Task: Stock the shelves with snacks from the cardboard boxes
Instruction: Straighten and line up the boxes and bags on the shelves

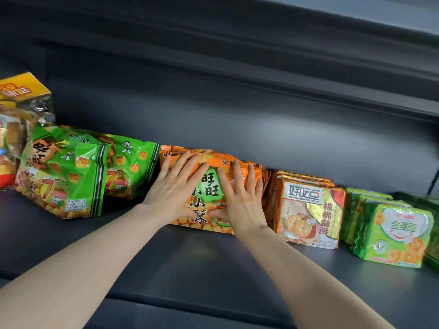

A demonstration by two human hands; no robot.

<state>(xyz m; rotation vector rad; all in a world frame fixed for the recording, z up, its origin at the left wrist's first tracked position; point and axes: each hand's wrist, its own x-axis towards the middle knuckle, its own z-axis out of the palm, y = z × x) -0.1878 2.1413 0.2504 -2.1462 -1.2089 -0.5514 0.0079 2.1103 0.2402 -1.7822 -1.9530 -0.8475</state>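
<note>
The left hand and right hand cover much of the front print of the orange snack bag. The left edge cuts off the yellow bag. At the right edge the dark green packs are blurred and cropped. Fine print on the walnut biscuit pack is too small to read.

Bare forearms stretched forward, left hand laid flat and splayed, right hand likewise, set close beside it.
</note>
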